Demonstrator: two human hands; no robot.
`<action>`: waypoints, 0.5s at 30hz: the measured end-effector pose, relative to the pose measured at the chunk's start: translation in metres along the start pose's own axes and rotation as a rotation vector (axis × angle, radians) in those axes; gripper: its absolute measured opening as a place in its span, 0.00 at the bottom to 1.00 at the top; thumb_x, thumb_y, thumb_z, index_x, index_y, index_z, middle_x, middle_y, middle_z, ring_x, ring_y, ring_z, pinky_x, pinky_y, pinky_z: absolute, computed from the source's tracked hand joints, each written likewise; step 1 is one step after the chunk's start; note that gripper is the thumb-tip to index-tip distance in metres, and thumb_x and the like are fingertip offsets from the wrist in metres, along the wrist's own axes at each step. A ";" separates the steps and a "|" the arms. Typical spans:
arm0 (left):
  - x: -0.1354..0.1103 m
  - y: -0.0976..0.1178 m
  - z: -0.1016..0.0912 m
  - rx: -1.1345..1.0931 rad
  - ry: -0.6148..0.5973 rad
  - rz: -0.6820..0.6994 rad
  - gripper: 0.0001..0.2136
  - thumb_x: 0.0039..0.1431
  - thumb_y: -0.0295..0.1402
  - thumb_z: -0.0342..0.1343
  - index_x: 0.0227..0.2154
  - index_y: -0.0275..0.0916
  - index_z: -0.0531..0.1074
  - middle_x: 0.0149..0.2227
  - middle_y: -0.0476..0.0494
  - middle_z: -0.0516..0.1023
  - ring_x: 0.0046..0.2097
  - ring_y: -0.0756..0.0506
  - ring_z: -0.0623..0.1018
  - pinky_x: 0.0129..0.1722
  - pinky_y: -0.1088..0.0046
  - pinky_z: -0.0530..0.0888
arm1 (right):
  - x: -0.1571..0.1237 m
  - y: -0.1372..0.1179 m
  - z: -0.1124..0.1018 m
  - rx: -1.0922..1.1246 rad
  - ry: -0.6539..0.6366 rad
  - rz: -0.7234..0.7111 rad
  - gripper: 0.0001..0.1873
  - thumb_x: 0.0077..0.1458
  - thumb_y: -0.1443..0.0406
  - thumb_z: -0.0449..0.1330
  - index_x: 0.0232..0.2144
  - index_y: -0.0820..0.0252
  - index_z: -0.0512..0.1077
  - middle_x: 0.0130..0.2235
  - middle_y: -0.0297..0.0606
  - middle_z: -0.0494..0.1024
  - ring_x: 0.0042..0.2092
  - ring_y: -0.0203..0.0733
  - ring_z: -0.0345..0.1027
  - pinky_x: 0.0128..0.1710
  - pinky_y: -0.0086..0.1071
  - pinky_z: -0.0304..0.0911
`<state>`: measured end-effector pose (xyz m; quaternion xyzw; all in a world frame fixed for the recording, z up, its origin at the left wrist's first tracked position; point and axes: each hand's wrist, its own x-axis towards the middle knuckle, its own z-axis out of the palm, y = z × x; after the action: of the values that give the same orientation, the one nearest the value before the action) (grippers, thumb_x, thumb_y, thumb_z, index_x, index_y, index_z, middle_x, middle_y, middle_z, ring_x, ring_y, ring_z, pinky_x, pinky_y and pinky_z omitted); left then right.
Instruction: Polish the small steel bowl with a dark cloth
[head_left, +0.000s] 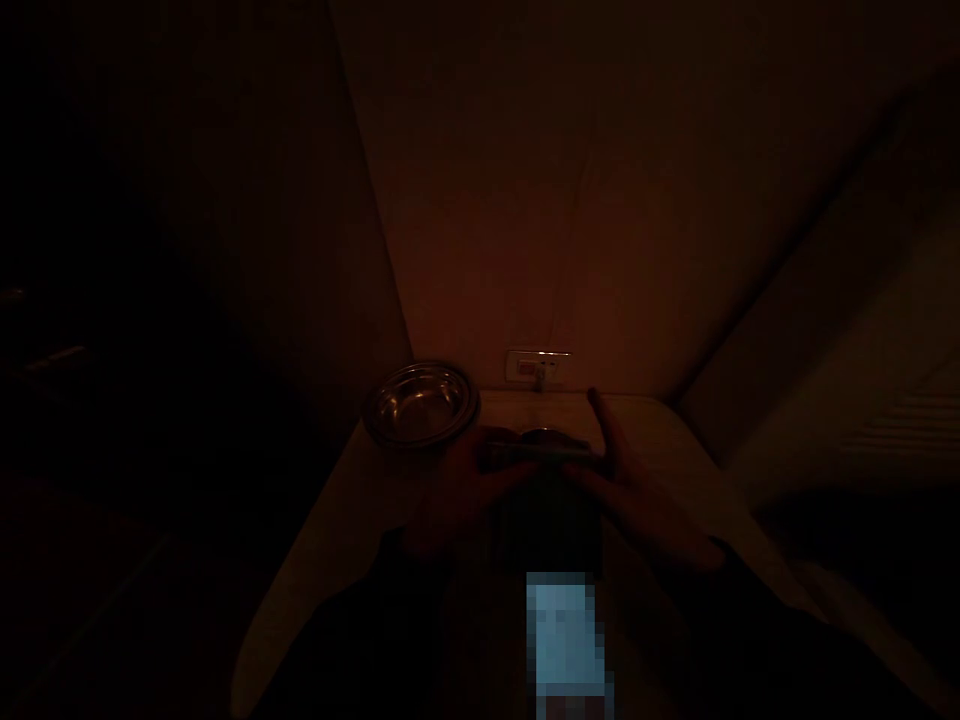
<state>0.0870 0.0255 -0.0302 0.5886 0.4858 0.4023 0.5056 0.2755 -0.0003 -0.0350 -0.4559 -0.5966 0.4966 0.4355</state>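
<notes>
The scene is very dim. A dark, greenish, boxy object point(549, 515) is between my two hands on the table, and I cannot make out its kind. My left hand point(465, 490) grips its upper left edge, with the thumb along the near side. At the opposite edge, my right hand point(649, 505) holds it with the thumb in front and one finger stretched out beyond. Behind the object's top edge shows a small shiny curved rim point(544, 432). Shiny metal bowls point(421, 405), seemingly nested, stand just beyond my left hand.
The pale table point(292, 590) ends against a wall point(487, 250). A wall socket point(538, 366) with a plug in it sits just above the table's far edge. A bright, blurred-out rectangle point(566, 635) glows near me at the bottom. Darkness hides both sides.
</notes>
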 end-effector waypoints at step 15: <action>0.022 -0.017 0.004 -0.056 0.253 0.057 0.13 0.50 0.38 0.57 0.36 0.35 0.73 0.38 0.41 0.79 0.41 0.45 0.77 0.43 0.69 0.72 | 0.003 0.011 -0.028 -0.016 0.141 0.084 0.14 0.47 0.57 0.62 0.33 0.60 0.71 0.31 0.36 0.76 0.33 0.41 0.70 0.31 0.33 0.66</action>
<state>0.0925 0.0467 -0.0479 0.5323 0.5174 0.5010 0.4450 0.3034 0.0095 -0.0425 -0.5178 -0.5487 0.4764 0.4515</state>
